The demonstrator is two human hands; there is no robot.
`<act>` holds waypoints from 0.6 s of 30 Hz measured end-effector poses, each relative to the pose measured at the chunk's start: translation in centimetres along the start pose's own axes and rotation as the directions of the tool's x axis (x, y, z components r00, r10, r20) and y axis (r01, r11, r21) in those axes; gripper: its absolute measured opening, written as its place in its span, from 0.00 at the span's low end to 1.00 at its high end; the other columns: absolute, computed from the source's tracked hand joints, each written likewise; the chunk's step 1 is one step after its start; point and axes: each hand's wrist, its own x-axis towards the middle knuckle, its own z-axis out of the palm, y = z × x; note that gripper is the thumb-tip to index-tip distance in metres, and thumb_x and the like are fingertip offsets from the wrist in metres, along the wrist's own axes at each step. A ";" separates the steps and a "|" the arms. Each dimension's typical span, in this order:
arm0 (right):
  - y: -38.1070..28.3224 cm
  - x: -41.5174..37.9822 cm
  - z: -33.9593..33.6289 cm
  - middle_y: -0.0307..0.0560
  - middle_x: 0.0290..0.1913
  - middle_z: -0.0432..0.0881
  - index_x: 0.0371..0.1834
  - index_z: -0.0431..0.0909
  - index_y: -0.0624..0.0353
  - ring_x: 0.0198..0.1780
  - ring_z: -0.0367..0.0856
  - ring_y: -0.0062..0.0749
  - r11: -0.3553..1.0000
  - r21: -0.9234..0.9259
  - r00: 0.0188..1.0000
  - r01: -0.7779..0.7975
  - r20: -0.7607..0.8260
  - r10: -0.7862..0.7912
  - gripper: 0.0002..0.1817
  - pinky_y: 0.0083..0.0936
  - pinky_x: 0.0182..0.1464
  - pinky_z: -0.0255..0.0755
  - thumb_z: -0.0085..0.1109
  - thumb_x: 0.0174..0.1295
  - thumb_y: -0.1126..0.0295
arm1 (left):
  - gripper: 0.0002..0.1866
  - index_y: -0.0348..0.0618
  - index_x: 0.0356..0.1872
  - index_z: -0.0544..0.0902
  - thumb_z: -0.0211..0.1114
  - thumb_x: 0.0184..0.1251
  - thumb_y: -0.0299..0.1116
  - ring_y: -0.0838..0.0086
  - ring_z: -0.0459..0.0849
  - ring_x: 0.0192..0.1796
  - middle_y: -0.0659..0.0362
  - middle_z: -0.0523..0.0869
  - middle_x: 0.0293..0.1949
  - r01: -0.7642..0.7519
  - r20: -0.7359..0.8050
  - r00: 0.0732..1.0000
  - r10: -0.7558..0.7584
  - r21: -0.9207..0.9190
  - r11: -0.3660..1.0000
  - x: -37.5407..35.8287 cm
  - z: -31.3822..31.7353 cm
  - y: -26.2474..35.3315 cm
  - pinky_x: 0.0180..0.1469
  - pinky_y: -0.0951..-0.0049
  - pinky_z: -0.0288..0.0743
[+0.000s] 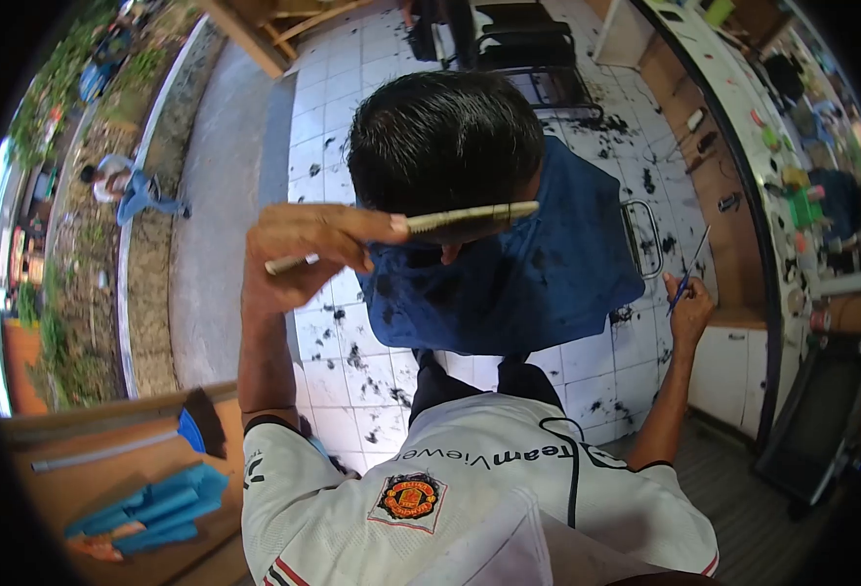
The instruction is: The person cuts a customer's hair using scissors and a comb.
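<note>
My left hand [299, 249] is closed around a pale comb [474, 214], raised in front of a seated person's head [445, 137]. The comb lies nearly level along the front edge of the dark hair. A dark blue cape [557, 264] covers the person's shoulders and body and has hair clippings on it. Out to the right, my right hand [691, 308] holds a pair of scissors [685, 283] by the blue handles, blades pointing up and away from the head.
Dark hair clippings litter the white tiled floor [352, 342]. A long counter [743, 146] with many small items runs along the right, beneath a mirror. Black chairs [528, 49] stand behind. A broom [191, 430] and blue cloth [157, 503] lie at lower left.
</note>
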 end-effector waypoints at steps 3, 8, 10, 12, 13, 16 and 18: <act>-3.1 -5.5 0.9 0.38 0.28 0.83 0.33 0.83 0.63 0.36 0.83 0.25 0.982 0.126 0.968 0.141 -0.225 -0.110 0.16 0.23 0.40 0.76 0.80 0.52 0.64 | 0.08 0.34 0.27 0.85 0.65 0.47 0.11 0.51 0.89 0.53 0.42 0.89 0.46 -0.065 0.244 0.965 0.095 -0.129 0.989 -0.4 -0.2 -1.0 0.54 0.58 0.84; -11.8 -16.0 9.0 0.47 0.43 0.86 0.41 0.84 0.62 0.44 0.85 0.36 0.748 0.288 0.775 0.598 -0.445 -0.448 0.25 0.32 0.53 0.78 0.84 0.46 0.58 | 0.09 0.37 0.26 0.85 0.68 0.67 0.28 0.44 0.90 0.42 0.38 0.89 0.36 -0.230 -0.222 0.965 0.139 -0.462 0.856 -3.4 5.9 -2.1 0.47 0.54 0.86; -15.1 -18.5 10.2 0.48 0.45 0.86 0.44 0.84 0.62 0.46 0.85 0.36 0.744 0.416 0.822 0.523 -0.477 -0.311 0.27 0.33 0.54 0.77 0.84 0.47 0.57 | 0.02 0.34 0.36 0.84 0.64 0.67 0.21 0.53 0.87 0.52 0.37 0.82 0.51 -0.287 -0.400 0.916 -0.013 -0.677 0.678 -3.5 2.8 -5.4 0.51 0.65 0.86; -19.0 -19.7 10.2 0.49 0.48 0.86 0.47 0.84 0.62 0.48 0.84 0.35 0.704 0.550 0.857 0.449 -0.488 -0.166 0.29 0.33 0.56 0.77 0.84 0.47 0.55 | 0.08 0.36 0.48 0.79 0.56 0.73 0.17 0.60 0.83 0.60 0.37 0.70 0.69 -0.331 -0.533 0.799 -0.277 -0.775 0.538 -2.2 -1.3 -8.2 0.57 0.65 0.87; -21.2 -19.6 8.9 0.49 0.47 0.86 0.47 0.84 0.63 0.47 0.85 0.34 0.616 0.574 0.780 0.539 -0.616 -0.109 0.28 0.31 0.52 0.78 0.83 0.48 0.56 | 0.08 0.34 0.48 0.79 0.59 0.71 0.18 0.61 0.85 0.58 0.35 0.69 0.69 -0.218 -0.481 0.808 -0.339 -0.780 0.587 -1.4 -2.8 -9.4 0.56 0.65 0.87; -21.6 -20.4 7.1 0.51 0.40 0.87 0.41 0.87 0.65 0.42 0.87 0.31 0.622 0.500 0.629 0.602 -0.777 0.016 0.20 0.23 0.43 0.81 0.80 0.53 0.61 | 0.07 0.31 0.47 0.79 0.61 0.70 0.19 0.61 0.86 0.56 0.34 0.71 0.67 -0.113 -0.206 0.965 -0.163 -0.885 0.451 -1.1 -3.4 -12.2 0.54 0.65 0.88; -16.6 -21.6 7.0 0.52 0.42 0.87 0.41 0.86 0.66 0.44 0.86 0.29 0.744 0.654 0.907 0.137 -0.385 0.170 0.17 0.24 0.49 0.80 0.77 0.57 0.64 | 0.10 0.32 0.27 0.84 0.55 0.57 0.10 0.52 0.89 0.50 0.31 0.84 0.50 -0.029 -0.128 0.989 -0.075 -0.664 0.748 -1.5 -3.3 -11.4 0.47 0.64 0.89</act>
